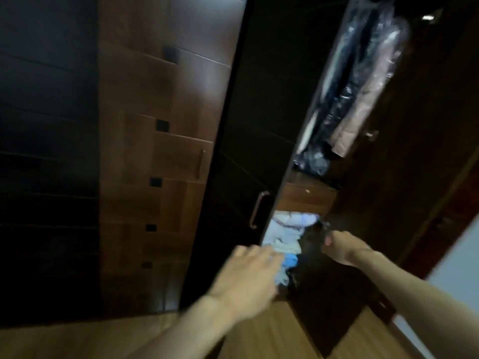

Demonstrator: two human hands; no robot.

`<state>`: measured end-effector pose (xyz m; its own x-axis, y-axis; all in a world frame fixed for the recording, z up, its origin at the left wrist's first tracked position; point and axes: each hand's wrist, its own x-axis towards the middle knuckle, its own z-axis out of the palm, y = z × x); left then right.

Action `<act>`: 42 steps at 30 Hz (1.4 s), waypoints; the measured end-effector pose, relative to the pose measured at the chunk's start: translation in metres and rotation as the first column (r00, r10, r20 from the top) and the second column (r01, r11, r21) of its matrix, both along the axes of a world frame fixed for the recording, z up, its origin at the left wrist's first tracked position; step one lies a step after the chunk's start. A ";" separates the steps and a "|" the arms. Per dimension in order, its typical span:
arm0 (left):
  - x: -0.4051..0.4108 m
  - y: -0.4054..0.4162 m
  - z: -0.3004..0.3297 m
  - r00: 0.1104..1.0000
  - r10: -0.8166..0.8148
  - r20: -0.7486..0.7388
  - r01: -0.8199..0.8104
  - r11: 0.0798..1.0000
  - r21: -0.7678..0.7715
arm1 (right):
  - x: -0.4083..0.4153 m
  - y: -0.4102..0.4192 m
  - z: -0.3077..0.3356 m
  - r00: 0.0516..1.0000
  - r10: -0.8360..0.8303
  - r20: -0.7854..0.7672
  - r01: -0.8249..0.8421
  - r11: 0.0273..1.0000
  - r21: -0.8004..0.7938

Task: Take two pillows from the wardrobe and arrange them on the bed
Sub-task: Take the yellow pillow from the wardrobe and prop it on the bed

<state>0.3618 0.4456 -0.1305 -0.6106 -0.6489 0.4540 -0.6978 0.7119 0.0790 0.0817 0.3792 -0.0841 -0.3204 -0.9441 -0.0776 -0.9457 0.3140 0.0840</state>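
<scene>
The dark wooden wardrobe (160, 156) stands in front of me with one section open. In its lower compartment lies a stack of pale folded bedding or pillows (290, 234), white, cream and blue; the blur hides which pieces are pillows. My left hand (248, 278) reaches to the stack's lower left with fingers spread, holding nothing. My right hand (344, 246) is at the edge of the open dark door (334, 294), fingers curled; the blur hides whether it grips the edge.
Clothes in clear plastic covers (363, 86) hang in the upper part of the open section. A closed dark door with a metal handle (258, 213) stands left of the opening. Below is wooden floor (259, 340). A pale wall (461, 268) shows at the right.
</scene>
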 end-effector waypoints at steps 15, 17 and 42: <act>-0.328 -0.456 0.062 0.709 0.603 0.365 -0.661 0.749 0.044 | -0.257 -0.382 0.065 0.922 0.340 0.187 -0.309 0.935 -0.174; -0.312 -0.504 0.073 0.639 0.691 0.339 -0.736 0.677 0.009 | -0.256 -0.404 0.067 0.888 0.409 0.210 -0.367 0.905 -0.214; -0.287 -0.568 0.016 0.650 0.738 -0.181 -0.696 0.674 0.247 | -0.132 -0.573 0.001 0.637 0.724 0.265 -0.577 0.675 -0.460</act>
